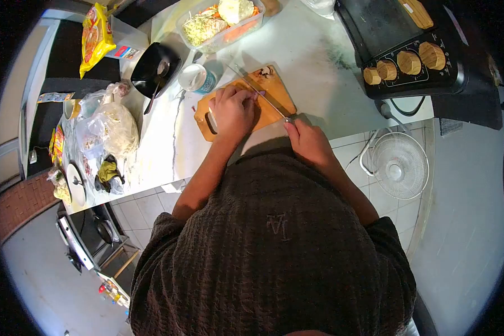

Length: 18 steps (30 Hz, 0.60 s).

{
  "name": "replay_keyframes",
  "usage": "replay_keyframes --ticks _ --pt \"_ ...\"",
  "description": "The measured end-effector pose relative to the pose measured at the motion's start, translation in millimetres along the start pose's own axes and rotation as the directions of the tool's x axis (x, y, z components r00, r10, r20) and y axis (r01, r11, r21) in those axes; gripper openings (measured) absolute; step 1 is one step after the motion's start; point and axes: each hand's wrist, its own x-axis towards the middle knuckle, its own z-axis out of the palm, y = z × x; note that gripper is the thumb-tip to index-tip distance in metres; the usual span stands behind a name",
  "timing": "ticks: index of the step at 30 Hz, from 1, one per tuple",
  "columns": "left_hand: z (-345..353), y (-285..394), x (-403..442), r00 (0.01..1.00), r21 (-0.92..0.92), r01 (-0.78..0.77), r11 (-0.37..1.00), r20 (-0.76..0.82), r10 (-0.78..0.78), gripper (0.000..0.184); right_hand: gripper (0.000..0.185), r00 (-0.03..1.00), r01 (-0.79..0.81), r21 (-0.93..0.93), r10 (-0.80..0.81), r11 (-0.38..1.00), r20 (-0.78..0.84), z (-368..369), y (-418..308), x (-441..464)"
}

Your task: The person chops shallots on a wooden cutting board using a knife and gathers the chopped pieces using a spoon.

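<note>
A wooden cutting board (280, 92) lies at a slant on the counter in front of me. My right hand (311, 141) is closed round the handle of a knife (270, 102), whose long blade crosses the board toward the upper left. On the board's left part, beside the blade, rests my left hand (232, 112) with curled fingers. A small purplish bit shows at its fingertips; the rest of what they press on is hidden. Dark scraps (266, 71) lie at the board's far corner.
Behind the board stand a lidded cup (193, 77), a black bowl (155, 70) with a ladle, and a plastic container (221, 42) of cut vegetables. Plastic bags (117, 129) crowd the left. A black cooker with wooden knobs (409, 63) sits right, above a floor fan (397, 165).
</note>
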Motion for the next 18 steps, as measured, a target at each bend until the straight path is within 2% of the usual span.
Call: replay_keyframes --ticks 2,5,8,11,13,18 --pt "-1.1 -0.8 -0.1 1.0 -0.008 -0.003 1.0 -0.008 0.003 0.005 0.043 1.0 -0.015 0.024 0.014 1.0 0.02 -3.3 -3.0 0.5" --pt "-5.3 1.9 0.3 0.996 0.038 0.04 0.998 0.076 -0.043 0.01 0.043 0.999 -0.023 -0.003 0.023 1.0 0.035 -6.8 -7.2 0.6" --pt "-4.2 -0.5 0.1 0.997 -0.011 0.035 0.999 0.066 -0.034 0.009 0.038 0.999 0.035 0.019 -0.035 0.999 -0.02 -2.7 -2.8 1.1" --pt "-4.2 -0.7 0.3 0.997 -0.016 0.033 0.999 0.066 -0.032 0.008 0.038 1.0 0.016 -0.011 -0.016 1.0 -0.009 -3.4 -4.6 2.1" --pt "-0.4 -3.2 -0.5 1.0 -0.048 -0.016 0.999 0.0 0.016 0.006 0.038 1.0 0.019 -0.011 -0.019 1.0 -0.006 -7.8 -8.4 1.7" --pt "0.9 -7.1 -1.2 1.0 -0.043 -0.026 0.999 0.0 0.026 0.007 0.039 0.999 0.011 -0.029 -0.01 1.0 0.035 -10.3 -9.4 4.7"
